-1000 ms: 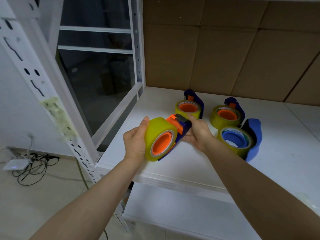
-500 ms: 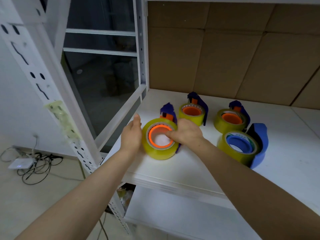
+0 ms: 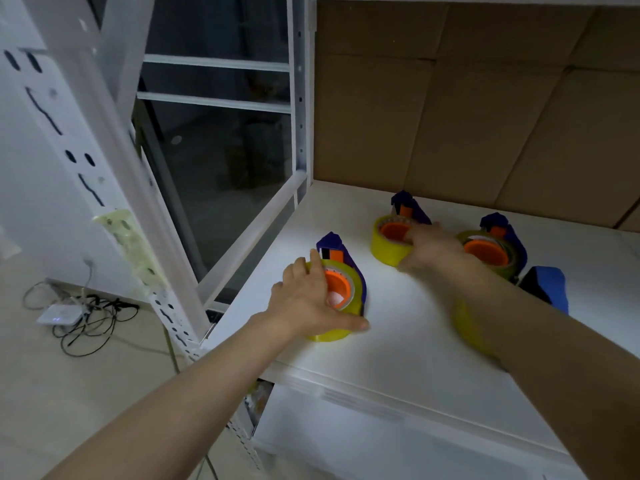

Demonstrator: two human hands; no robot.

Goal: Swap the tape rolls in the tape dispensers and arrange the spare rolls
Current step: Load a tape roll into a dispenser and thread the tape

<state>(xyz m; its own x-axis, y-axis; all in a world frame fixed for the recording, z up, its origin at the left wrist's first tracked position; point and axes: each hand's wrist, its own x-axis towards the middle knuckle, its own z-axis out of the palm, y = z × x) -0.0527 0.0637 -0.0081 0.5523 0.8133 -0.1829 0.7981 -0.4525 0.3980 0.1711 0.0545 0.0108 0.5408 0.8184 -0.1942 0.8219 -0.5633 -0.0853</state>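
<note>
Several blue tape dispensers with yellow rolls on orange cores lie on the white shelf (image 3: 398, 348). My left hand (image 3: 306, 301) lies over the near-left dispenser (image 3: 346, 289), with the fingers on its far side and the thumb along its front. My right hand (image 3: 431, 247) is blurred. It reaches onto the back dispenser (image 3: 388, 247), with fingertips in the orange core and the thumb outside the roll. A third dispenser (image 3: 491, 251) sits to the right. My right forearm hides most of a fourth one; its blue handle (image 3: 547, 285) still shows.
Brown cardboard (image 3: 467, 116) lines the back of the shelf. White rack uprights (image 3: 114, 168) and a sloping rail (image 3: 249, 237) stand on the left. A white box with tangled cables (image 3: 69, 317) lies on the floor. A lower shelf (image 3: 381, 445) shows below.
The near-left dispenser went from held in the air to lying flat on the shelf. My right hand let go of it and moved back to the rear dispenser.
</note>
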